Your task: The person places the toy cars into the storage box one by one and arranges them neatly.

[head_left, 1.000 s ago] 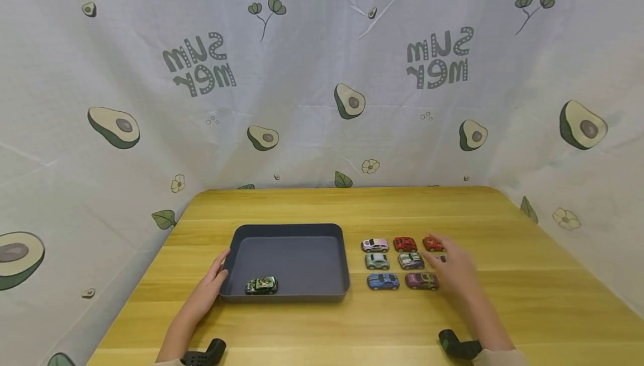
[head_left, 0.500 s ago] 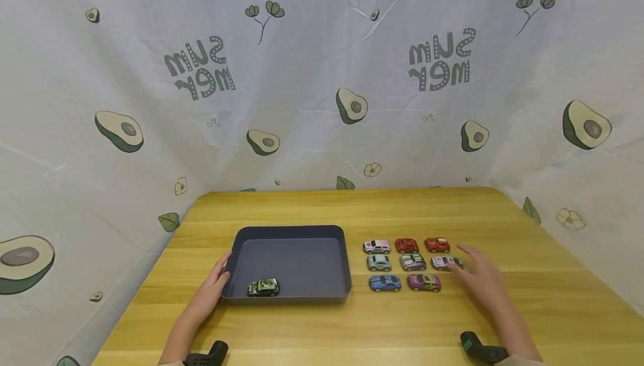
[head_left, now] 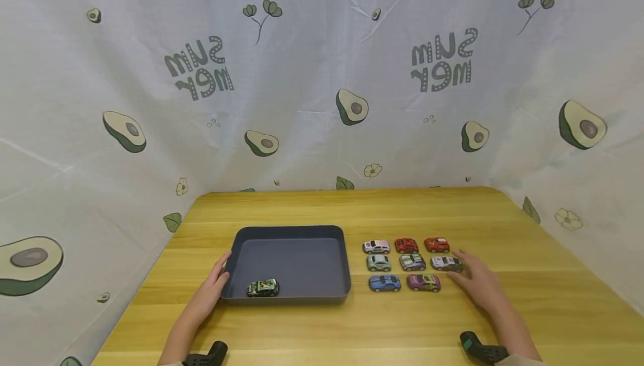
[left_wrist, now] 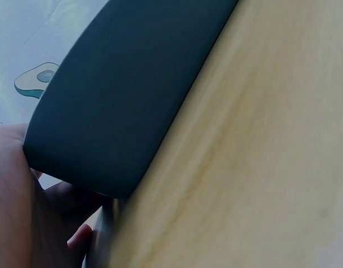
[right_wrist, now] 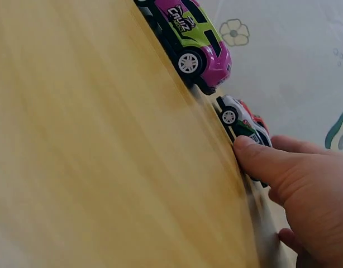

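Note:
A dark grey rectangular tray [head_left: 312,265] lies on the left half of the table in the head view. Inside, near its front left, is a green and black toy car [head_left: 263,288]. My left hand [head_left: 207,289] rests against the tray's left side, fingertips and thumb at the rim; some fingers are hidden in the left wrist view. The right hand [head_left: 480,286] is around the right end of a white toy car [head_left: 445,264], thumb in front and forefinger behind. In the right wrist view the thumb [right_wrist: 247,144] overlaps that car, so contact is unclear.
Several toy cars stand in rows right of the tray: a pink-white one [head_left: 376,247], two red ones, a pale green one [head_left: 378,263], a multicoloured one [head_left: 412,262], a blue one [head_left: 384,283] and a purple one [head_left: 424,283]. A printed curtain [head_left: 302,103] hangs behind the table.
My right hand has moved right and toward me from the far red car to the white car, its thumb then shifting to the car's near side. The left hand has stayed at the tray.

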A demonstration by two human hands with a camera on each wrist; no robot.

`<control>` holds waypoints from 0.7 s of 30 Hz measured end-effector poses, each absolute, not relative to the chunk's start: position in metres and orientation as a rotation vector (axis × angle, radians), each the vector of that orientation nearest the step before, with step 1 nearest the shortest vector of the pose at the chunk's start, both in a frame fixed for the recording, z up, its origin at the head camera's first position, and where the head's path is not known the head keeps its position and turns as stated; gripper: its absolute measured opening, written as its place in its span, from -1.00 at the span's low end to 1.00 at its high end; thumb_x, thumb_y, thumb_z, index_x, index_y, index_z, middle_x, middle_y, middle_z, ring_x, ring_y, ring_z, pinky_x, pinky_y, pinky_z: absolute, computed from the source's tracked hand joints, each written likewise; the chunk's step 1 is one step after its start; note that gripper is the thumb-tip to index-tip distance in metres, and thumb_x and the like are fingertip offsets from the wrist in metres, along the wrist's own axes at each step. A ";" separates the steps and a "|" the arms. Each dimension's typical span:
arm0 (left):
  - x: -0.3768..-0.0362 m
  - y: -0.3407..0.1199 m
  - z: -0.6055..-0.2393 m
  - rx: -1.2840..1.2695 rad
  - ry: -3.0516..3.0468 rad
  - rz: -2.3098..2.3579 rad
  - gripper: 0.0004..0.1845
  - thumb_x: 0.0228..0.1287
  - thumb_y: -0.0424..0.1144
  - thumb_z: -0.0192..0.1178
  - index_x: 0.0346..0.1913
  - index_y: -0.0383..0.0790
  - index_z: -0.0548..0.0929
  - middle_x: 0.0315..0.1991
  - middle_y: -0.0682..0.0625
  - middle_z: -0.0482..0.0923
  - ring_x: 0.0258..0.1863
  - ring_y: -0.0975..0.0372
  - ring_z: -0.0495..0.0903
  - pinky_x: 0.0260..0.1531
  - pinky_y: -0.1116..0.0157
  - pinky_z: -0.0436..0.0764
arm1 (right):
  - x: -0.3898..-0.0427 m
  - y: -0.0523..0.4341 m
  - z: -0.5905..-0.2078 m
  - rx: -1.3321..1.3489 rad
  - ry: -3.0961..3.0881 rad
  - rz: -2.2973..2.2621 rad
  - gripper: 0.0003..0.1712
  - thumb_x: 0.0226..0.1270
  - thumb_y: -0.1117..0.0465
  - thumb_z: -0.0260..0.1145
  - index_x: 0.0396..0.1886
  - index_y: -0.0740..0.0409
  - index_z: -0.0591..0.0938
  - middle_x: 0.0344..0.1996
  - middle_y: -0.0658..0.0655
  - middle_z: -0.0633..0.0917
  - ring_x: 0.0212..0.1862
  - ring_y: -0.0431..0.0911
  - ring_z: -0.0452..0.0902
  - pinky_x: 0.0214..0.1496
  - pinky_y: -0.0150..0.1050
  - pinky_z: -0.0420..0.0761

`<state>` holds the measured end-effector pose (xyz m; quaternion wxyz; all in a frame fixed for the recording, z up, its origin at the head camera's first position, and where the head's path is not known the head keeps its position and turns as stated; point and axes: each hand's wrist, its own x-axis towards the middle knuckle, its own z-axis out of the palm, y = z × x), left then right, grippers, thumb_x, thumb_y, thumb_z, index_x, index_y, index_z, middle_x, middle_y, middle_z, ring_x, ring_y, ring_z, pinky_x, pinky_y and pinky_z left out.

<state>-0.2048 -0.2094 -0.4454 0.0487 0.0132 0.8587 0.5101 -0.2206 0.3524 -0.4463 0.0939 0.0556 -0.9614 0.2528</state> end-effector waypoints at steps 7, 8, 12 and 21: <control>-0.206 -0.209 -0.445 0.032 2.611 1.555 -0.46 0.44 -0.17 -0.31 0.42 0.00 -0.09 0.44 -0.27 -0.24 0.40 -0.18 -0.17 0.30 -0.18 -0.05 | -0.222 0.349 -0.447 0.232 -2.834 0.771 -0.39 0.21 0.16 0.21 0.20 0.35 0.33 0.16 0.55 0.31 0.16 0.47 0.19 0.11 0.35 0.19; -0.206 -0.209 -0.446 0.033 2.612 1.558 -0.46 0.44 -0.17 -0.31 0.42 0.00 -0.09 0.44 -0.27 -0.24 0.39 -0.18 -0.17 0.30 -0.18 -0.04 | -0.223 0.348 -0.448 0.225 -2.841 0.771 -0.39 0.21 0.16 0.21 0.22 0.34 0.32 0.17 0.54 0.31 0.16 0.46 0.19 0.11 0.35 0.18; -0.206 -0.209 -0.447 0.048 2.619 1.576 -0.47 0.44 -0.16 -0.30 0.42 0.00 -0.08 0.44 -0.26 -0.23 0.39 -0.19 -0.16 0.30 -0.18 -0.04 | -0.223 0.346 -0.447 0.221 -2.858 0.777 -0.36 0.23 0.11 0.19 0.25 0.30 0.30 0.19 0.54 0.28 0.18 0.47 0.17 0.11 0.37 0.15; -0.208 -0.209 -0.451 0.098 2.633 1.580 -0.46 0.44 -0.15 -0.30 0.42 -0.03 -0.09 0.43 -0.27 -0.20 0.39 -0.20 -0.16 0.27 -0.22 -0.03 | -0.223 0.345 -0.449 0.238 -2.873 0.689 -0.33 0.26 0.04 0.17 0.25 0.32 0.29 0.20 0.52 0.30 0.19 0.45 0.18 0.10 0.38 0.15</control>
